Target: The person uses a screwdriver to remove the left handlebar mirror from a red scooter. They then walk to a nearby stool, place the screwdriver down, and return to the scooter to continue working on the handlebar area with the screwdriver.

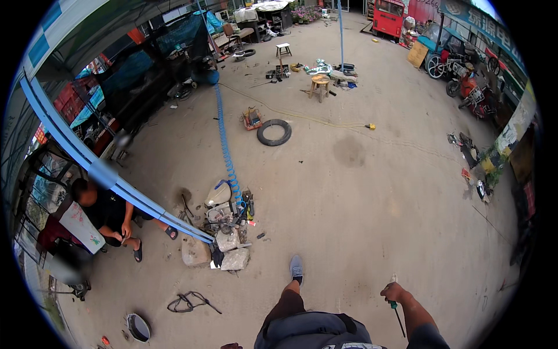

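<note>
My right hand [393,292] is closed around a screwdriver [399,320]. Its green handle shows below my fist, and the dark shaft slants down beside my forearm. A small pale tip pokes out above the fist; I cannot make out what it is. Of my left hand [231,346] only a sliver shows at the bottom edge, its fingers hidden. One of my feet, in a grey shoe [296,267], is stretched forward on the bare ground.
Left of my foot, stones [235,259], tools and a coiled blue hose [224,134] surround a leaning blue post [133,192]. A person [110,212] sits beyond it. Ahead are a tyre [274,132], a wooden stool [319,87] and a yellow cord [302,116]. Parked vehicles [474,87] line the right.
</note>
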`<state>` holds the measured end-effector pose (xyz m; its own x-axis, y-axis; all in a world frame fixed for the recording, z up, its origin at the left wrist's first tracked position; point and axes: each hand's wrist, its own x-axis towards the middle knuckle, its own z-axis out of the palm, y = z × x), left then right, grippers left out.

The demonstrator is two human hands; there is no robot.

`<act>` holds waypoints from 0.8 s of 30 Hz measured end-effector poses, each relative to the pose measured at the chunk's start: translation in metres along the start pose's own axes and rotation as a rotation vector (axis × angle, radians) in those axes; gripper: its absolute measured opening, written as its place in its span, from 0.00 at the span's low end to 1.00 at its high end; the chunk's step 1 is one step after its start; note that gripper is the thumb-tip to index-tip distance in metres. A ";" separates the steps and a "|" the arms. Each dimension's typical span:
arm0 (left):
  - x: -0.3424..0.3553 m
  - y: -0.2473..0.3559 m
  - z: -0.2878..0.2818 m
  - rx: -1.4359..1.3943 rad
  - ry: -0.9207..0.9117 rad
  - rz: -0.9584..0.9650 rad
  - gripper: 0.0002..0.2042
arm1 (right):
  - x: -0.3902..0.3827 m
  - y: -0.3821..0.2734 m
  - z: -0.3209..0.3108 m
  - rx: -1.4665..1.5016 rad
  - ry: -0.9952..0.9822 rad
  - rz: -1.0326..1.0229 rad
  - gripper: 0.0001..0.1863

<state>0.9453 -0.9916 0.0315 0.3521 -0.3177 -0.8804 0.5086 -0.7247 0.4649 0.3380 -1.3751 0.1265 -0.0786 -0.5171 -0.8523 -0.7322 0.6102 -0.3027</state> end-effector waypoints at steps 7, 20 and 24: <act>0.206 0.147 0.024 -0.056 -0.360 -0.118 0.12 | 0.093 0.048 0.068 0.002 -0.288 0.160 0.18; 0.248 0.489 0.224 0.195 0.030 0.227 0.12 | 0.222 -0.105 -0.013 -0.355 -0.397 0.206 0.22; 0.282 0.468 0.248 -0.021 -0.046 0.001 0.12 | 0.266 -0.247 -0.132 0.154 -0.207 0.267 0.16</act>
<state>1.0877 -1.5719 -0.0220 0.3166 -0.3469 -0.8829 0.5245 -0.7115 0.4676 0.4088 -1.7426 0.0308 -0.1030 -0.2046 -0.9734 -0.5924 0.7988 -0.1052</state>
